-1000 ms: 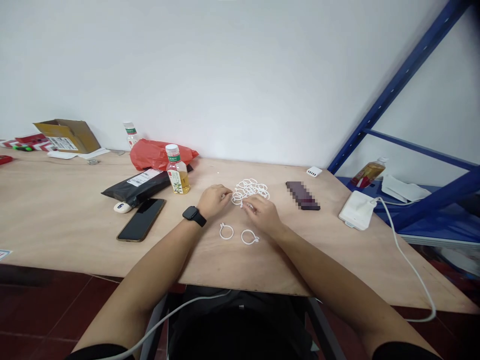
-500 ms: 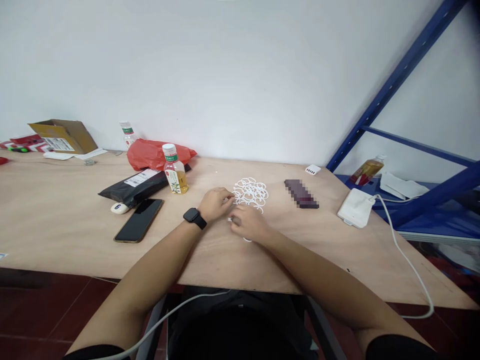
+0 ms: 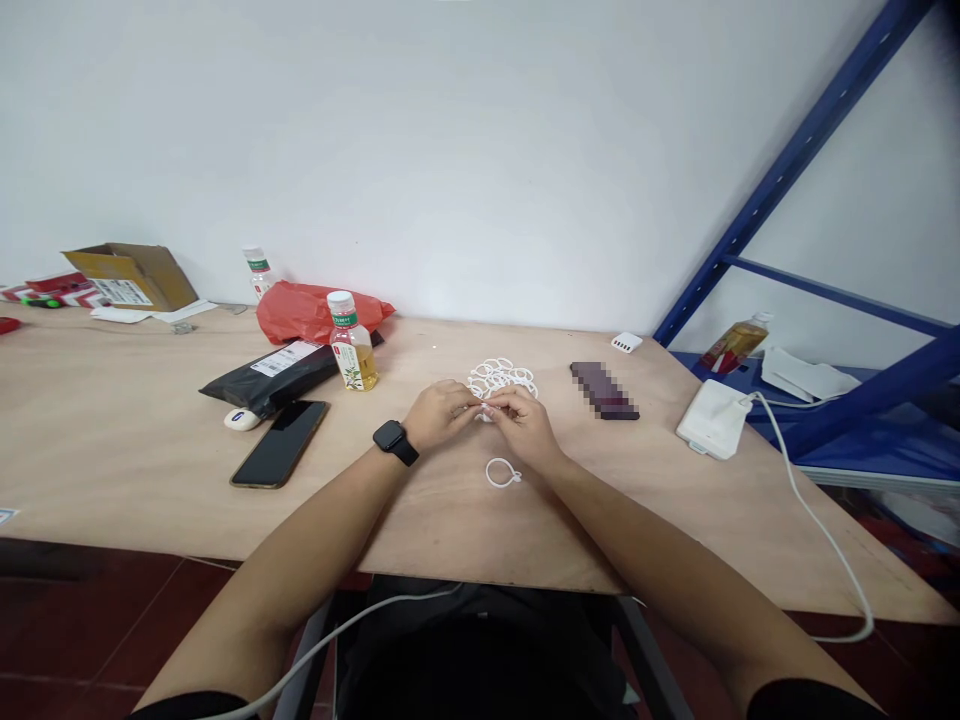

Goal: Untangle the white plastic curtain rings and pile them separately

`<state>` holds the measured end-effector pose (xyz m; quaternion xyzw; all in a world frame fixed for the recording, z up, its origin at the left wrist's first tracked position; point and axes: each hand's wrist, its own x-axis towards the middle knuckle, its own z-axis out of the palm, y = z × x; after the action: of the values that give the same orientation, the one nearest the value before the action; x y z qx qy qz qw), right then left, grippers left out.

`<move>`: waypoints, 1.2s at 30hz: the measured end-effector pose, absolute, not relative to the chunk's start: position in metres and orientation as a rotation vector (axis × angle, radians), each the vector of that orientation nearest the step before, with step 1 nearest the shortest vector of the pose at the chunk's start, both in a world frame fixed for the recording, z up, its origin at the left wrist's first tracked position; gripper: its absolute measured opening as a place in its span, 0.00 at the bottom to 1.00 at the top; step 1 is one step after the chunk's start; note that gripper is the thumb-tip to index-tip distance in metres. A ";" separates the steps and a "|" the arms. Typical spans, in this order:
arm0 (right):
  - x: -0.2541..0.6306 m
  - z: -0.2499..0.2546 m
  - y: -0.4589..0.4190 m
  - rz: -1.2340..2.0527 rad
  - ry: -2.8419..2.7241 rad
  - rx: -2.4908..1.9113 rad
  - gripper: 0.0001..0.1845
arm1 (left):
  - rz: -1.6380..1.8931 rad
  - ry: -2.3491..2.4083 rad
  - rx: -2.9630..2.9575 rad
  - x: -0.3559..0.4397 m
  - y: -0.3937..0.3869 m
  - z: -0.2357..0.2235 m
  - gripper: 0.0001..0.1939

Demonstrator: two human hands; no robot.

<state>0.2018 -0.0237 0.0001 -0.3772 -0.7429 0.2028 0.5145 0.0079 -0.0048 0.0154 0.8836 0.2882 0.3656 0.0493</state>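
Left hand: at the near edge of the ring pile, fingers (image 3: 459, 402) curled inward, narrow, closed toward the right hand's fingertips.
Right hand: narrow as well; a bit of white showed between the fingertips, but whether either hand gripped it could not be told.
Left hand (image 3: 441, 415) and right hand (image 3: 523, 421): both close to the pile, level with each other.
Ring pile: a pile of white plastic rings (image 3: 501, 377), tangled, wider across than deep, just beyond both hands, centred nearer the right hand.
Loose ring: a loose ring (image 3: 501, 473) lay apart on the wood, toward the body, just below the right hand, its small tab pointing right.
Room: the plywood table top (image 3: 127, 430) ran bare to the near edge; a smartphone (image 3: 279, 444) lay well left, a blurred dark object (image 3: 604, 391) right of the pile — open wood on both sides.
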 end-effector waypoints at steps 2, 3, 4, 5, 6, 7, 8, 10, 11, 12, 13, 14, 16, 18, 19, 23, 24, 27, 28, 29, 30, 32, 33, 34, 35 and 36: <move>0.203 -0.001 -0.023 0.483 -1.819 -0.884 0.06 | 1.080 0.879 2.693 0.008 -0.005 0.015 0.13; 0.204 -0.002 -0.022 0.481 -1.841 -0.875 0.06 | 1.061 0.873 2.691 0.009 -0.004 0.014 0.14; 0.205 -0.001 -0.022 0.476 -1.865 -0.870 0.06 | 1.043 0.869 2.688 0.009 -0.004 0.014 0.15; 0.206 -0.001 -0.023 0.464 -1.885 -0.874 0.06 | 1.024 0.872 2.680 0.010 -0.004 0.014 0.15; 0.206 0.000 -0.023 0.440 -1.900 -0.886 0.07 | 1.009 0.888 2.665 0.011 -0.004 0.014 0.15; 0.208 0.001 -0.022 0.398 -1.908 -0.907 0.07 | 1.000 0.919 2.646 0.011 -0.003 0.014 0.15; 0.209 0.002 -0.022 0.339 -1.910 -0.931 0.08 | 0.998 0.956 2.624 0.012 -0.004 0.014 0.15; 0.214 0.004 -0.018 0.186 -1.898 -0.991 0.09 | 1.005 1.003 2.593 0.014 -0.006 0.015 0.14; 0.217 0.005 -0.015 0.111 -1.892 -1.029 0.10 | 1.003 0.992 2.589 0.016 -0.007 0.015 0.14; 0.221 0.005 -0.011 0.047 -1.891 -1.074 0.11 | 0.987 0.950 2.597 0.017 -0.009 0.015 0.14; 0.224 0.004 -0.007 0.003 -1.895 -1.126 0.11 | 0.955 0.887 2.610 0.020 -0.012 0.015 0.14; 0.228 0.003 -0.004 -0.023 -1.907 -1.180 0.12 | 0.912 0.813 2.625 0.023 -0.015 0.014 0.14; 0.232 -0.001 0.002 -0.030 -1.934 -1.266 0.13 | 0.785 0.682 2.658 0.030 -0.021 0.011 0.17; 0.234 -0.004 0.004 -0.012 -1.939 -1.289 0.13 | 0.663 0.613 2.692 0.039 -0.027 0.005 0.23; 0.234 -0.006 0.005 0.001 -1.932 -1.278 0.12 | 0.614 0.594 2.709 0.042 -0.028 0.002 0.23; 0.231 -0.008 0.003 0.078 -1.891 -1.202 0.11 | 0.565 0.606 2.735 0.046 -0.030 -0.002 0.09; 0.230 -0.007 0.003 0.098 -1.878 -1.184 0.11 | 0.588 0.630 2.735 0.045 -0.029 0.000 0.07; 0.230 -0.005 0.001 0.158 -1.834 -1.119 0.09 | 0.721 0.738 2.698 0.036 -0.022 0.005 0.06; 0.230 -0.005 -0.001 0.176 -1.829 -1.094 0.09 | 0.796 0.807 2.666 0.033 -0.020 0.007 0.06; 0.229 -0.004 -0.002 0.192 -1.832 -1.070 0.09 | 0.880 0.885 2.623 0.030 -0.017 0.008 0.07; 0.228 -0.004 -0.003 0.203 -1.846 -1.045 0.09 | 0.964 0.966 2.572 0.027 -0.015 0.008 0.07; 0.225 -0.004 -0.007 0.208 -1.898 -0.997 0.10 | 1.094 1.088 2.475 0.023 -0.011 0.008 0.07; 0.223 -0.005 -0.008 0.203 -1.929 -0.970 0.11 | 1.126 1.115 2.444 0.022 -0.010 0.008 0.07; 0.221 -0.005 -0.009 0.195 -1.962 -0.940 0.11 | 1.139 1.121 2.424 0.022 -0.010 0.007 0.07; 0.219 -0.006 -0.010 0.186 -1.994 -0.907 0.12 | 1.138 1.113 2.413 0.022 -0.010 0.008 0.07; 0.218 -0.006 -0.011 0.181 -2.020 -0.875 0.13 | 1.131 1.095 2.407 0.022 -0.011 0.008 0.07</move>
<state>0.2179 -0.0109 -0.0060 -0.3540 -0.8168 0.0730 0.4497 0.0220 -0.0107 0.0080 0.8295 0.3773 0.3898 0.1325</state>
